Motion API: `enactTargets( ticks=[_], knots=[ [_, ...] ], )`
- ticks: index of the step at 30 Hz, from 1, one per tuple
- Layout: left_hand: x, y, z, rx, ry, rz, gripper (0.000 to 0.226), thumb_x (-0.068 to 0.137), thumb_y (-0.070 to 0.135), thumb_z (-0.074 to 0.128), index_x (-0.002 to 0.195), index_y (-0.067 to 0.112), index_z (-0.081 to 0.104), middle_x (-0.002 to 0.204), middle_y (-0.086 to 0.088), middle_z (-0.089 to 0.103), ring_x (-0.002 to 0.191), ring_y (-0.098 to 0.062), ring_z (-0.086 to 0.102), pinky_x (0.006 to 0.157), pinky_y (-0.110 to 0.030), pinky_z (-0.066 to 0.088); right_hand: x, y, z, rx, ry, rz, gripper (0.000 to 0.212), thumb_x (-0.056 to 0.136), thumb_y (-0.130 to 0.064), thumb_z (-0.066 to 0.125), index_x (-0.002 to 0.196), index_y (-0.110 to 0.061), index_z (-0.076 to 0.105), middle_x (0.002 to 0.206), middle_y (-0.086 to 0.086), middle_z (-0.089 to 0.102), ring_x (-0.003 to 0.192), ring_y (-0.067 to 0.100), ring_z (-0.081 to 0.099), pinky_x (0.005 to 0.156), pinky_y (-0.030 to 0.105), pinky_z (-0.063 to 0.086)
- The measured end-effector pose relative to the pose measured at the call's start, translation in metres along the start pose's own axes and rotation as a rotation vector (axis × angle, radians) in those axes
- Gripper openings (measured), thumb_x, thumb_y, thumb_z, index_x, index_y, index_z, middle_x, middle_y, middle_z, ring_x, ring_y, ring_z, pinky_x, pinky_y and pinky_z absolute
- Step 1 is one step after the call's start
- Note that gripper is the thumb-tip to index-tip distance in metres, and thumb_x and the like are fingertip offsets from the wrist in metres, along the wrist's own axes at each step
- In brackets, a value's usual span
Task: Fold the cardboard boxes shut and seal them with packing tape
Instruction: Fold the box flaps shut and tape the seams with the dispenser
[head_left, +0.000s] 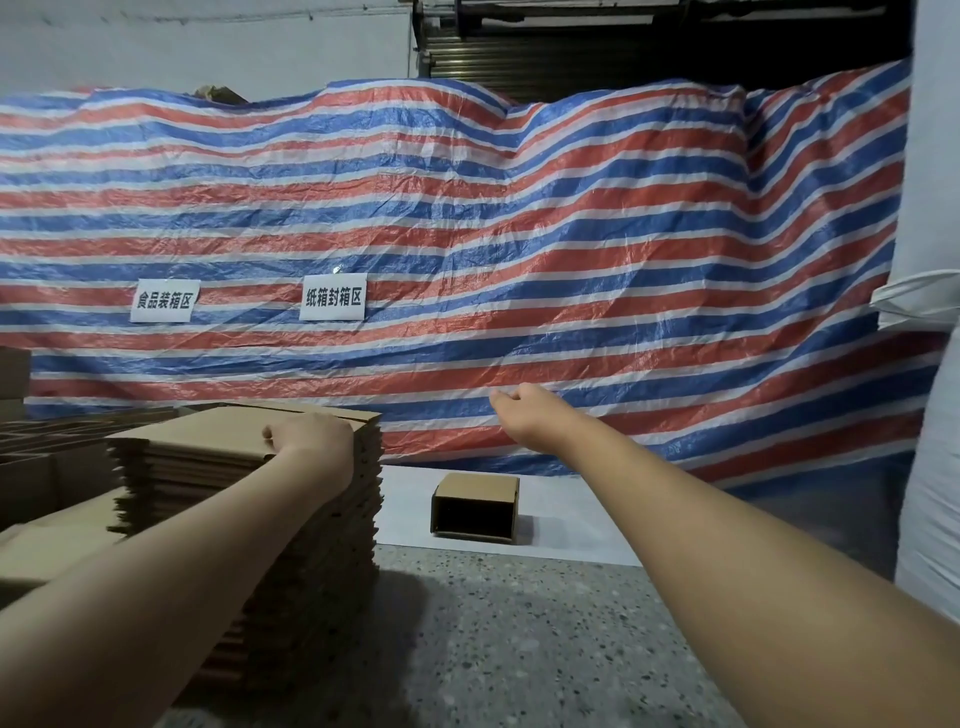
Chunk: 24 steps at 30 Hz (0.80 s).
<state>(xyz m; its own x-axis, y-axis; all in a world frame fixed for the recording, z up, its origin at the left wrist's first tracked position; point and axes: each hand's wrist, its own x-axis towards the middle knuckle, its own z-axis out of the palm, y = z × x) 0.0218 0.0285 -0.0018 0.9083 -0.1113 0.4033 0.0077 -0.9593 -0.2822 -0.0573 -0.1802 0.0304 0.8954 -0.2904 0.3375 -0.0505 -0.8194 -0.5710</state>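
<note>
Two hands work apart: the left hand (306, 434), fingers curled over the top sheet of the flat cardboard stack (249, 499) at lower left, likely to pull one, while the right hand (524, 415), loosely curled and empty, reaches toward the open box (475, 506) on the floor at centre.

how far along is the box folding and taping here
Barely begun. Done: one small box stands formed on the white sheet, lying on its side with its open end showing; no tape on it shows. In hand: the left hand rests on top of the stack of flat cardboard, while the right hand reaches forward holding nothing. Left: the whole stack is still unfolded, and no tape roll is in view.
</note>
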Motion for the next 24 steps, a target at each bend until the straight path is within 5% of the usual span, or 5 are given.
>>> enactTargets(
  ticks=[4, 10, 13, 17, 24],
  knots=[
    [-0.006, 0.009, -0.012, 0.1, 0.035, -0.038, 0.038, 0.093, 0.009, 0.051, 0.131, 0.009, 0.055, 0.13, -0.012, 0.06, 0.115, -0.033, 0.058, 0.1, -0.047, 0.045, 0.0, -0.001, 0.002, 0.005, -0.002, 0.003, 0.066, 0.107, -0.049, 0.031, 0.159, -0.008, 0.025, 0.164, 0.014, 0.027, 0.149, 0.034, 0.029, 0.116, 0.045, 0.03],
    [-0.016, 0.017, -0.043, 0.547, 0.376, 0.038, 0.021, 0.094, 0.027, 0.058, 0.102, 0.008, 0.06, 0.086, -0.004, 0.058, 0.077, -0.019, 0.053, 0.078, -0.033, 0.042, -0.001, -0.001, 0.002, 0.022, 0.005, 0.004, 0.066, 0.107, -0.048, 0.032, 0.159, -0.008, 0.021, 0.165, 0.015, 0.025, 0.149, 0.035, 0.029, 0.116, 0.046, 0.031],
    [-0.019, 0.021, -0.07, 0.607, 0.441, 0.046, 0.024, 0.094, 0.031, 0.056, 0.109, 0.013, 0.061, 0.087, -0.004, 0.052, 0.081, -0.022, 0.043, 0.084, -0.038, 0.035, 0.0, -0.001, -0.002, 0.03, 0.015, 0.005, 0.067, 0.107, -0.048, 0.032, 0.158, -0.007, 0.021, 0.163, 0.016, 0.028, 0.144, 0.032, 0.035, 0.116, 0.047, 0.032],
    [-0.025, 0.023, -0.106, 0.429, 0.585, 0.062, 0.041, 0.094, 0.035, 0.04, 0.123, 0.011, 0.056, 0.111, -0.008, 0.053, 0.108, -0.027, 0.045, 0.098, -0.044, 0.034, 0.003, 0.002, -0.014, 0.067, 0.077, -0.002, 0.064, 0.106, -0.046, 0.034, 0.153, -0.003, 0.029, 0.155, 0.019, 0.039, 0.137, 0.032, 0.043, 0.111, 0.047, 0.038],
    [-0.026, 0.013, -0.151, -0.011, 0.761, 0.163, 0.035, 0.093, 0.016, 0.055, 0.127, 0.011, 0.052, 0.122, -0.014, 0.05, 0.119, -0.033, 0.041, 0.091, -0.045, 0.039, 0.006, 0.012, -0.058, 0.278, 0.425, 0.013, 0.069, 0.104, -0.057, 0.034, 0.153, -0.009, 0.031, 0.156, 0.014, 0.038, 0.14, 0.035, 0.042, 0.11, 0.05, 0.038]
  ],
)
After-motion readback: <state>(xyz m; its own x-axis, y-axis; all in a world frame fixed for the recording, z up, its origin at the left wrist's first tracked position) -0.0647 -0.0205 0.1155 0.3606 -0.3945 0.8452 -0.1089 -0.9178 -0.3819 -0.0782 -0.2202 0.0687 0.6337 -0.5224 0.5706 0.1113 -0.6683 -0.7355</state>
